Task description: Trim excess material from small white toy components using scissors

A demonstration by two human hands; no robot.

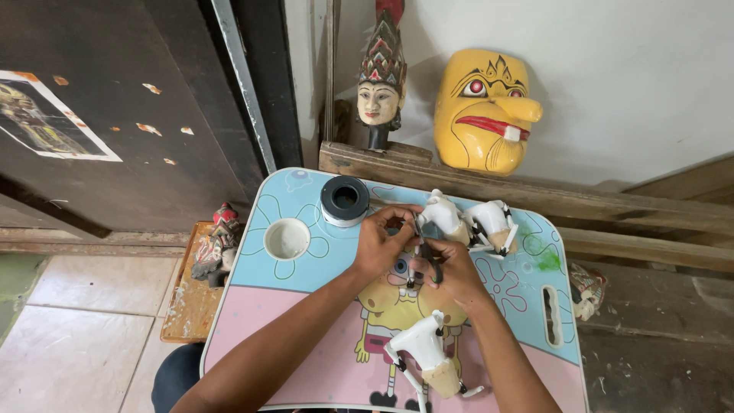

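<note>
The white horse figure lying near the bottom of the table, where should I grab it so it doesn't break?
Probably hold the white horse figure around its thick body, coming down from above. It lies on its side on the table, with the body facing up, and its legs look thin and stick out, so pinching those seems riskier.

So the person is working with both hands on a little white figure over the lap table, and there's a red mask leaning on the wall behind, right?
Not quite: the mask leaning on the wall is yellow, with only its lips and eyes red. The rest holds: in the head view the left hand and the right hand meet over the lap table at a little white figure.
</note>
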